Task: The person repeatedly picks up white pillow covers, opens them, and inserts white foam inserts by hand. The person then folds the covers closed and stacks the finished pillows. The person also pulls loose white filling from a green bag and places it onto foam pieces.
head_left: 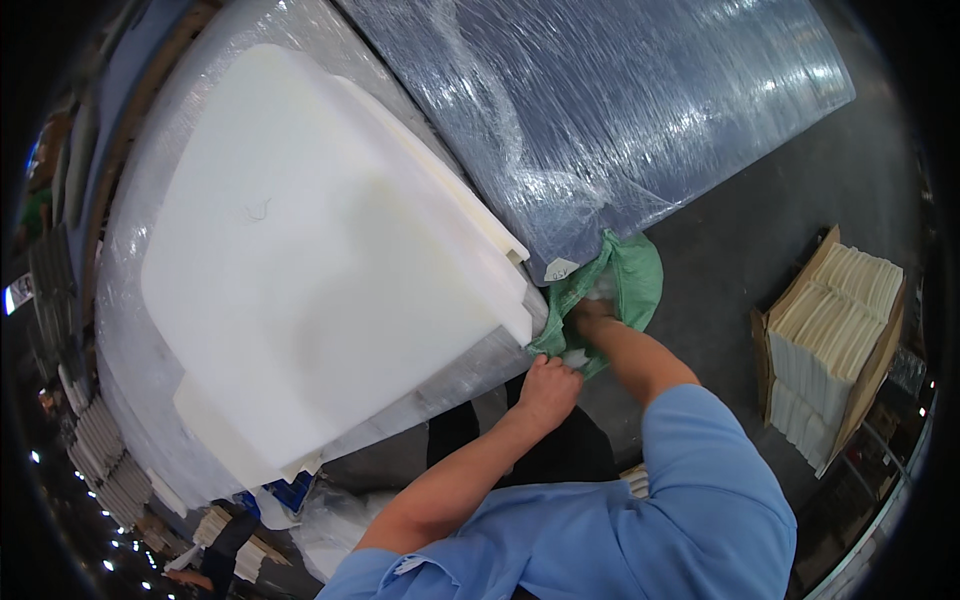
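A green woven sack [637,283] hangs by the corner of the plastic-wrapped stacks, its mouth spread open. My left hand [549,391] is closed on the near rim of the sack. Inside the mouth is my right hand [592,318], reaching down among whitish clear material; its fingers are hidden. To the left of the sack lies a stack of white foam sheets [320,240], cut to a rounded shape with notched edges, on top of a plastic-wrapped block.
A large grey-blue block wrapped in stretch film [660,110] stands at the far side, with a small white label [561,270] on its corner. At right, a cardboard-sided bundle of cream sheets [830,320] stands on the floor. Crumpled clear plastic [335,525] lies lower left, near another person's arm [228,550].
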The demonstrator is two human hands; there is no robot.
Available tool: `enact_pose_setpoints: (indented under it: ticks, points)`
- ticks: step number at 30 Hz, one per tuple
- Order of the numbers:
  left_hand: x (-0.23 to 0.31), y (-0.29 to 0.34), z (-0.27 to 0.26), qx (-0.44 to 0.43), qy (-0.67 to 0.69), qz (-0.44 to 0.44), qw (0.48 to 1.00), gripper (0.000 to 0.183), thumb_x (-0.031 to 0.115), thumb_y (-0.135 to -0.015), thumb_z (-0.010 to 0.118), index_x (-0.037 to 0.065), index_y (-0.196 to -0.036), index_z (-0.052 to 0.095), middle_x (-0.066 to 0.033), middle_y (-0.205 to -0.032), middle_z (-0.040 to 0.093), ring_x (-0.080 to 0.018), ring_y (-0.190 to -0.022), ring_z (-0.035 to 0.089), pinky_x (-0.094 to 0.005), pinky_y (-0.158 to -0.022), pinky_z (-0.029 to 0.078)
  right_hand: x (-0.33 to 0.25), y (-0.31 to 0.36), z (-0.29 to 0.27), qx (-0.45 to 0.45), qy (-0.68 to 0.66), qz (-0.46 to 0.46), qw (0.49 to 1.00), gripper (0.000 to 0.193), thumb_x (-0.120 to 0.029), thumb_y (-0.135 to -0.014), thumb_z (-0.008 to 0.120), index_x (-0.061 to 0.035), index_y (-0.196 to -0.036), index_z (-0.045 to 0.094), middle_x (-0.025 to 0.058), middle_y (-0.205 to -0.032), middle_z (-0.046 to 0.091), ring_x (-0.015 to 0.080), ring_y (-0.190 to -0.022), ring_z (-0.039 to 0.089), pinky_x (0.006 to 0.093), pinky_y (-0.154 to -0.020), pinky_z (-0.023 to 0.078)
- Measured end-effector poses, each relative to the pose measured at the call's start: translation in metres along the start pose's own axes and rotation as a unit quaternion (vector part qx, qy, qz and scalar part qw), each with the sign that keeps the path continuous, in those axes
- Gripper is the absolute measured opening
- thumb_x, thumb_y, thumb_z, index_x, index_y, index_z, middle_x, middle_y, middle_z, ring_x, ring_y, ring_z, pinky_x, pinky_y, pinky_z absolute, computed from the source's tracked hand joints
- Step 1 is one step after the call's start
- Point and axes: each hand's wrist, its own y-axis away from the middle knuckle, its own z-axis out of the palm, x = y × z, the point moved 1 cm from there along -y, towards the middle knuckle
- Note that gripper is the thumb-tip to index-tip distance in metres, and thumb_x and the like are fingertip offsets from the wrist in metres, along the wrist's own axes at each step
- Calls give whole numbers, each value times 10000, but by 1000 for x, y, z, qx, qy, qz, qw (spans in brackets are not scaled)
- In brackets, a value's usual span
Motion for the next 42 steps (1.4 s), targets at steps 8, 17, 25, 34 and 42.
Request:
enact_pose_setpoints:
  ticks: [8,17,25,34,42]
  points:
    - [5,8,-4,-6,4,-17,1000,161,149,-842,673,122,-982,747,-65,-990,706,-235,-1060,635,-404,-935,437,-4,140,-102,143,-120,-136,973,607,-154,-774,846,-47,-1292,547,234,-1006,723,360,-951,722,431,-828,561]
    - [4,-16,-46,174,310,-183,916,509,185,-875,741,32,-1324,557,-188,-1205,669,-394,-1112,641,-494,-939,503,45,171,-109,149,-442,-122,876,160,-45,-942,687,12,-1091,672,55,-947,744,163,-868,699,315,-804,556]
    - [-9,-37,-45,80,289,-183,936,466,179,-881,739,111,-1325,616,-170,-1106,705,-346,-1028,693,-459,-868,532,21,178,-72,295,-155,-204,921,298,-172,-905,722,-72,-1184,690,101,-1110,712,207,-1037,680,343,-909,533]
    - [4,-27,-77,182,421,-164,874,408,178,-969,689,63,-1351,600,-50,-961,714,-122,-851,648,-291,-766,513,62,208,-119,22,-795,-181,579,296,-263,-1027,616,-12,-1180,649,82,-1132,689,219,-1039,660,420,-938,514]
    - [21,-46,-128,119,618,-88,772,318,171,-994,671,45,-1281,617,-49,-1049,709,-113,-922,645,-275,-846,498,19,250,-143,-57,-715,-243,653,431,-301,-986,674,-58,-1330,587,60,-1131,682,202,-1079,652,402,-905,553]
